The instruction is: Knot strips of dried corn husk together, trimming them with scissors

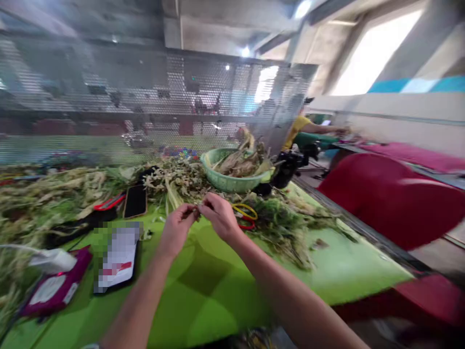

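My left hand (pixel 177 228) and my right hand (pixel 220 217) meet over the green tabletop (pixel 174 310), their fingertips pinched close together. Something small and brownish seems to be between them, too small and blurred to name. Just beyond the left fingers lies a pale strip of dried plant leaf or husk (pixel 173 195). Yellow-handled scissors or a loop (pixel 246 212), with a red loop (pixel 247 224) under it, rests beside my right wrist. Farther back, a light green plastic basket (pixel 232 183) holds dry husk-like leaves (pixel 241 162).
Heaps of dried plant fibre (pixel 47 194) cover the left and back of the table. Phones (pixel 135 201), a red cutter (pixel 109 201) and a purple packet (pixel 58 286) with a white charger (pixel 58 260) lie left. Red chairs (pixel 385 194) and a person in yellow (pixel 298 127) are right.
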Available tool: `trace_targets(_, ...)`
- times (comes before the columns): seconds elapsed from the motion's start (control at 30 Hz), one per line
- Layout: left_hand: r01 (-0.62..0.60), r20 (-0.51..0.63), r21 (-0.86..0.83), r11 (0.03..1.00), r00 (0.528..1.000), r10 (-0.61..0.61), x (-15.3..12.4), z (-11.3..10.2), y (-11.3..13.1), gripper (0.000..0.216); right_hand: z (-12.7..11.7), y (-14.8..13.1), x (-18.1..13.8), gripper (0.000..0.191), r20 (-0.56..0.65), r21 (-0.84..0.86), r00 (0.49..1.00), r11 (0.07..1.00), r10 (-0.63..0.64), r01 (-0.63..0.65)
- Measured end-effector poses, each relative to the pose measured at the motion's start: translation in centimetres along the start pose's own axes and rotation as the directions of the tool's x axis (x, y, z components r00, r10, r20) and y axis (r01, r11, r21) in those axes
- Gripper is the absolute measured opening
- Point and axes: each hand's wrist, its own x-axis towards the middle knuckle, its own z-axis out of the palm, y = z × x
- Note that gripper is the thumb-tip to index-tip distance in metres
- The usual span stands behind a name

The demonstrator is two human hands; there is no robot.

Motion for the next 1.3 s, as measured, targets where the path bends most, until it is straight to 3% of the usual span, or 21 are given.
trace_targets(0.2, 0.029, -0.029, -0.031, 0.999, 0.999, -0.030, 0.2, -0.3, -0.2, 0.023, -1.3, -0.5, 0.2, 0.033, -0.017, -0.082, 0.997, 0.994, 0.070, -0.071)
trace_targets(0.37, 0.063, -0.098, -0.188, 0.980, 0.992, -0.083, 0.5, -0.6, -0.6, 0.020, -7.1, 0.6, 0.0, 0.020, 0.004, -0.174, 0.998, 0.983, 0.060, -0.059)
trace_targets(0.47, 0.059, -0.120, -0.256, 0.965, 0.989, -0.092, 0.4, -0.7, -0.2, 0.016, -10.8, 1.9, -1.6, 0.014, 0.100, -0.277, 0.991, 0.959, 0.087, -0.057)
trace_targets(0.57, 0.048, -0.124, -0.312, 0.949, 0.988, -0.091, 0.3, -0.7, 0.3, 0.014, -12.6, 3.2, -4.0, 0.010, 0.242, -0.435, 0.953, 0.898, 0.183, -0.063)
trace_targets(0.67, 0.045, -0.130, -0.355, 0.934, 0.987, -0.097, 0.3, -0.7, 0.4, 0.015, -12.4, 4.3, -6.2, 0.014, 0.325, -0.489, 0.924, 0.872, 0.204, -0.021)
trace_targets(0.87, 0.051, -0.132, -0.394, 0.918, 0.985, -0.111, 0.4, -0.9, 0.2, 0.016, -10.8, 5.2, -7.6, 0.012, 0.250, -0.546, 0.950, 0.837, 0.189, -0.022)
trace_targets(1.03, 0.056, -0.116, -0.392, 0.918, 0.987, -0.109, 0.4, -1.0, 0.3, 0.015, -11.8, 5.0, -6.9, 0.010, 0.216, -0.479, 0.953, 0.874, 0.213, -0.087)
trace_targets(1.3, 0.117, 0.022, -0.390, 0.913, 0.993, -0.117, 0.0, -0.6, 0.5, 0.018, -11.6, 3.9, -4.8, 0.015, 0.233, -0.078, 0.935, 0.963, 0.268, -0.257)
